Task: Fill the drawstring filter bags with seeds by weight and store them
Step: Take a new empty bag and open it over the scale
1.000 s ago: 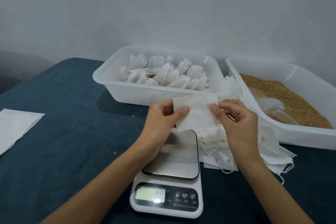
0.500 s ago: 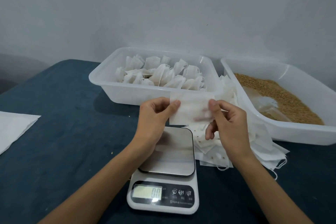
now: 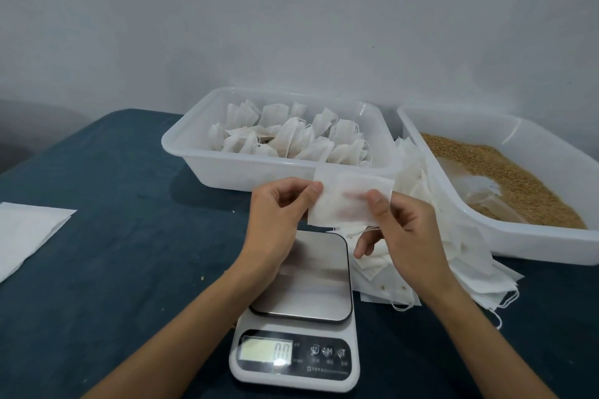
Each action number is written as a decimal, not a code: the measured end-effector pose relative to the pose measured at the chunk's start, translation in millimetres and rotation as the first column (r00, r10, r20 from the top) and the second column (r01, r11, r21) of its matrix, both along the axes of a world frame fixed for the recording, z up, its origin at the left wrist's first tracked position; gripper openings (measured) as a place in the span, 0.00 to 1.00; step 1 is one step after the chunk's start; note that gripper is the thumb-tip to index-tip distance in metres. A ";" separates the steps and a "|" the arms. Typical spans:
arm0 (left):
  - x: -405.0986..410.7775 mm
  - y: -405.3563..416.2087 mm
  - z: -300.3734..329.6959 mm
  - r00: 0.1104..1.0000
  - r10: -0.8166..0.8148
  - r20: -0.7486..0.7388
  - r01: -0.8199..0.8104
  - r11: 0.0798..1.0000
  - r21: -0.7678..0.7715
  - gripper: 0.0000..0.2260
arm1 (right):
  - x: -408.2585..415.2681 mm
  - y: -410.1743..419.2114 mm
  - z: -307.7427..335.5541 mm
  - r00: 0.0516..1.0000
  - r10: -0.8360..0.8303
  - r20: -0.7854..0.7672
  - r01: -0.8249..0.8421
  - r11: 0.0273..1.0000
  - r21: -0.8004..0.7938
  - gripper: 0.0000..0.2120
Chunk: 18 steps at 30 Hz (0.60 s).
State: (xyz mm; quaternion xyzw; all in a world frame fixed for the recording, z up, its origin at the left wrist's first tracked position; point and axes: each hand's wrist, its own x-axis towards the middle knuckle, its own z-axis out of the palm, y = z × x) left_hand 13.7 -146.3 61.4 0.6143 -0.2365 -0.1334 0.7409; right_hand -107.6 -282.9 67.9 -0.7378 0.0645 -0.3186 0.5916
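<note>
Both your left hand and right hand pinch one flat white paper filter bag above the small white kitchen scale; its screen reads zero.

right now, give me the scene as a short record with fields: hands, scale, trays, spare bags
left hand: pinches left edge of flat white filter bag
right hand: pinches the bag's right part
white digital kitchen scale: steel platform bare, display shows 0.0
left translucent plastic tray: holds filled white bags
right translucent plastic tray: holds brown seeds
pile of empty white bags: on dark cloth, right of scale
</note>
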 end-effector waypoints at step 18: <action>0.3 5.7 5.9 0.983 0.104 0.150 -0.119 0.988 0.095 0.04 | -5.5 0.0 1.0 0.998 -0.066 -0.002 0.064 0.981 -0.182 0.39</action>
